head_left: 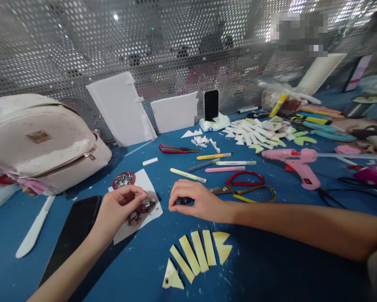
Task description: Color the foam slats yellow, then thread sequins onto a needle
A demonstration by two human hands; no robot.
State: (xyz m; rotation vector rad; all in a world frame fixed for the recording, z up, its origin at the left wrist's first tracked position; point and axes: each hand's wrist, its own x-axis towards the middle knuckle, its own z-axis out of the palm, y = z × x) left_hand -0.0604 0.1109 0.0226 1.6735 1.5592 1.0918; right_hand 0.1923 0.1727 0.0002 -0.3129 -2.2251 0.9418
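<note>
My left hand [120,205] hovers over a white sheet of paper [119,235], thumb and fingertips pinched together beside a small heap of dark, glittery bits [139,214]. Whatever is in that pinch is too small to make out. My right hand [196,199] is curled above the blue table, its thumb meeting the fingertips; what they may hold is hidden. Closer to me lie pale yellow pieces in a fish shape: a triangular head [173,277] with a dark eye, several separate strips [190,253] and a notched tail [222,246]. Behind my left hand sits a round red-rimmed dish [123,179] of glittery bits.
Scissors [222,190], markers [188,175] and a red box cutter [178,149] lie beyond my right hand. A pink glue gun [297,161] and heaped white cut pieces [254,132] are at right. On the left are a phone [71,235], a white knife [35,228] and a backpack [43,142].
</note>
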